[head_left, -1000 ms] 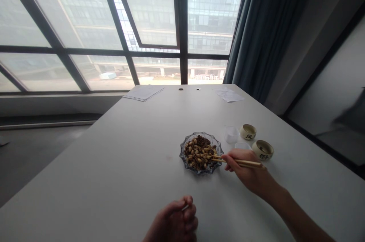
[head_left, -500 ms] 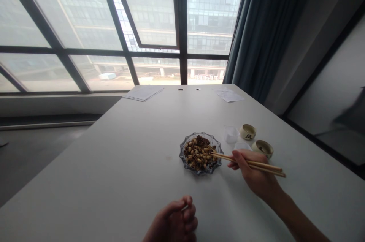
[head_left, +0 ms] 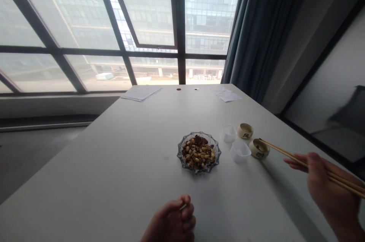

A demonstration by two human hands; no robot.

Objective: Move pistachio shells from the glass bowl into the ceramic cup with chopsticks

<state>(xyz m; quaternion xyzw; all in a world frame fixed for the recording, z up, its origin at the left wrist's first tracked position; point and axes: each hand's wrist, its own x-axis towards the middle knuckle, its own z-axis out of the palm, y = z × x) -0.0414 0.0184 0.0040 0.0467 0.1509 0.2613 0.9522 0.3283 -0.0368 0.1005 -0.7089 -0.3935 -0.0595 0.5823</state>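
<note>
My right hand [head_left: 327, 187] grips a pair of wooden chopsticks [head_left: 285, 152] at the right edge of the table. Their tips reach the rim of the nearer beige ceramic cup [head_left: 259, 148]; I cannot tell if they hold anything. A glass dish [head_left: 199, 152] full of mixed nuts sits in the middle of the white table [head_left: 114, 166], well left of that hand. My left hand [head_left: 171, 223] rests on the table at the bottom edge, fingers curled; something small and pale shows between them.
A second beige cup [head_left: 245, 130] and two small clear plastic cups [head_left: 240, 151] [head_left: 229, 133] stand right of the dish. Paper sheets [head_left: 142, 92] [head_left: 228, 95] lie at the table's far end, near the window. A dark curtain [head_left: 262, 29] hangs at the right.
My right hand has pulled the chopsticks out of the nut dish and swung right, so their tips now reach the nearer beige cup. The left hand has stayed put.
</note>
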